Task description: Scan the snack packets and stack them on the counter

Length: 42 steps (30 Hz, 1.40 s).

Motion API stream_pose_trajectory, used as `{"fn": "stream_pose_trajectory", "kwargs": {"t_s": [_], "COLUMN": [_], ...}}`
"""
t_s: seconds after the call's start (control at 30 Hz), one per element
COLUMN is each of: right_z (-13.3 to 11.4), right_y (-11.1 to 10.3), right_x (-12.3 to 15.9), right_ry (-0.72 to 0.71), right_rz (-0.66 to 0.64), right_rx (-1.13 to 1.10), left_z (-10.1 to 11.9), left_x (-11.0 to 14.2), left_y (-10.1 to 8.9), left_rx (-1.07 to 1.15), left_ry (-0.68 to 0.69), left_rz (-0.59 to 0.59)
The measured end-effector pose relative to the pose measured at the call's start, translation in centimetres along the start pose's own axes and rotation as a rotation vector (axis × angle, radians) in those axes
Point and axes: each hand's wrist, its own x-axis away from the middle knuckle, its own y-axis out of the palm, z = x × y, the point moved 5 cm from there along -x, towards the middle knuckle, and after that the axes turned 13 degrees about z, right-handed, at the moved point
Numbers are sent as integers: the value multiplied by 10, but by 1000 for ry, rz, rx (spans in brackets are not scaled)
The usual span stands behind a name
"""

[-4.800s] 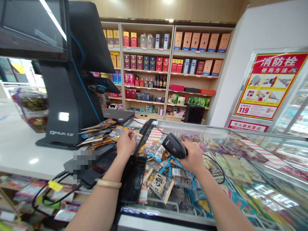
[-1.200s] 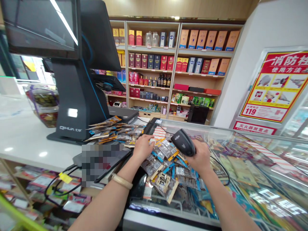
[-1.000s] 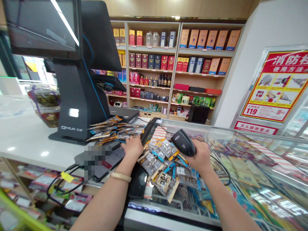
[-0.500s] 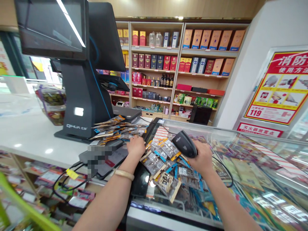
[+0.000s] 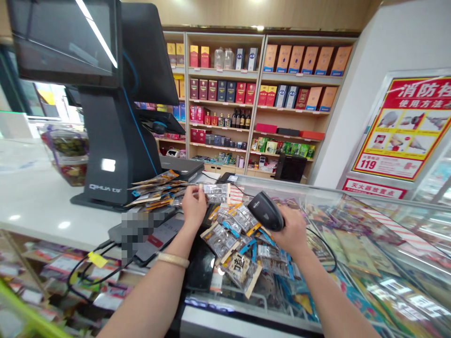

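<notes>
Clear plastic is being pinched between the fingers of the left hand (image 5: 193, 206): a small snack packet (image 5: 215, 192) is being held up flat, just above the far left edge of the glass counter top (image 5: 352, 220). A black barcode scanner (image 5: 266, 211) is being gripped in the clenched right hand (image 5: 292, 230), its head being aimed left toward the lifted packet, the two near each other but apart. Judging from this, the scanning step is in hand, one packet at a time; the next move seems to call for the packet's code being turned squarely to the scanner's head. Below the hands, a loose heap of packets (image 5: 243, 239) is lying on the glass, and a second pile (image 5: 155, 190) is resting to the left, by the foot of the black register terminal (image 5: 116, 141). Shelves of boxed goods (image 5: 260, 94) are standing far behind.
</notes>
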Motion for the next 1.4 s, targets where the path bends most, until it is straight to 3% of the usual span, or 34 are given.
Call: {"fn": "stream_pose_trajectory", "kwargs": {"t_s": [0.2,0.5,0.8,0.87,0.93,1.0,1.07,1.13,1.17,1.3,1.4], "right_z": [-1,-1,-1,2,3,2,2,1,1,0,0], "right_y": [3,8,8,7,5,4,4,3,3,4,5], "right_x": [0,2,1,2,2,2,2,2,2,2,2], "right_ry": [14,-26,36,56,65,58,54,51,48,34,29], "right_rz": [-48,-127,-130,-105,-79,-67,-58,-50,-49,-49,-50], "right_rx": [-25,-8,6,4,2,0,2,13,19,25,11], "left_z": [2,8,16,12,11,14,18,19,17,-5,-23], "left_x": [9,18,24,29,38,49,55,52,47,28,19], "left_y": [10,13,12,19,31,40,42,38,36,32,40], "left_rx": [236,190,250,315,363,343,266,190,169,159,155], "left_ry": [-57,51,-18,-94,-143,-80,59,151,134,-165,-368], "left_rz": [-75,-104,-144,-229,-418,-635,-735,-684,-625,-386,-332]}}
